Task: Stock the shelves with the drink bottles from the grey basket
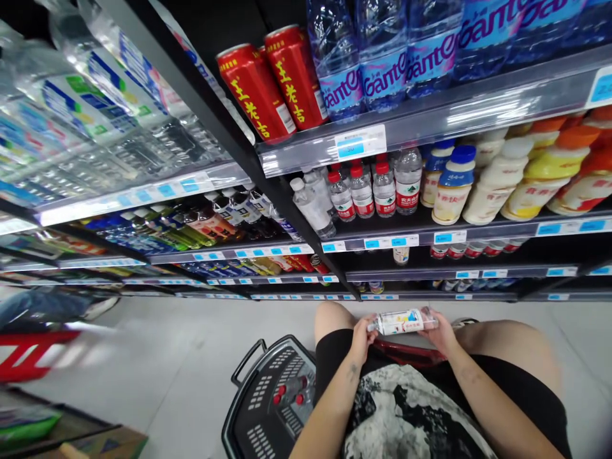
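Observation:
A clear water bottle (400, 321) with a white, printed label lies sideways above my lap, held at both ends. My left hand (362, 336) has its fingers closed round the cap end. Around the base end wraps my right hand (440, 333). To the left of my legs stands a dark shopping basket (253, 398) with a raised handle. Inside it lie several small bottles (290, 390) with red caps.
Ahead, shelves hold red cans (258, 92), large blue-tinted water bottles (382, 60), small red-capped bottles (362, 191) and milk drink bottles (454, 185). More drinks fill the left shelves (201, 220). A red basket-like object (38, 357) is blurred at far left, beside a person's leg (48, 306).

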### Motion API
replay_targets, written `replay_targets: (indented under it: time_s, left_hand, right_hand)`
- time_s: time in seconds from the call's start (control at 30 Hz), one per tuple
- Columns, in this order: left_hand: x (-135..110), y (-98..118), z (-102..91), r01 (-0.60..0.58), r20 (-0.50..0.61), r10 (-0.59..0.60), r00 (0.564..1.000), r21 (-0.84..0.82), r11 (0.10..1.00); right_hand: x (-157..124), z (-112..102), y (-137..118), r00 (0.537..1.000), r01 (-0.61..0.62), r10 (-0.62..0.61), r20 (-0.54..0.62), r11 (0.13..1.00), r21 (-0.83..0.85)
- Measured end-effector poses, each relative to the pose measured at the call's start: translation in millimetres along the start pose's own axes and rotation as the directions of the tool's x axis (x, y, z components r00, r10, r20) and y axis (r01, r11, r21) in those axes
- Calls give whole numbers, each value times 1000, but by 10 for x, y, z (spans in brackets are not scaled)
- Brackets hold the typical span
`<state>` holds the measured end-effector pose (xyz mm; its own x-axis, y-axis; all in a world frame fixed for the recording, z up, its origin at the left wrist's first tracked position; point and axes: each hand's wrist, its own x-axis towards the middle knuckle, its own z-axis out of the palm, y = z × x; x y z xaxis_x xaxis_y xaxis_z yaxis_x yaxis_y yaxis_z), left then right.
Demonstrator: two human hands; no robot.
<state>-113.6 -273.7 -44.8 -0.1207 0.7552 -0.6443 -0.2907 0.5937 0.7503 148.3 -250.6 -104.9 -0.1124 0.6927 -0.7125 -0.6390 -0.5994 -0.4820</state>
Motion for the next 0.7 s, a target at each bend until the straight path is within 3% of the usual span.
replay_targets:
  time_s: [0.13,0.23,0.37,0.5,0.6,0.7]
  left_hand:
    - [70,-23,-68,0,-20,1,1000,44,999]
    - [114,-86,-80,-41,-10,42,999,123,992]
    - [129,-132,-75,-104,-34,110,993,140,985]
    - [119,-113,-58,-119,-29,124,992,140,983]
    - [130,-70,-48,-53,-20,56,998,124,991]
    - [167,-18,-64,123,81,-134,988,127,984]
  right_hand:
    - [83,43,53,998,-58,58,12,998,-22]
    - [157,9,50,997,-78,71,-41,977,-199]
    - [245,-95,59,1000,29,-29,7,893,-449]
    - [292,-149,87,999,36,-14,51,883,-468]
    - [303,-162,82,999,18,4,54,920,-392]
    - [305,-185,60,995,98,-89,42,931,-350]
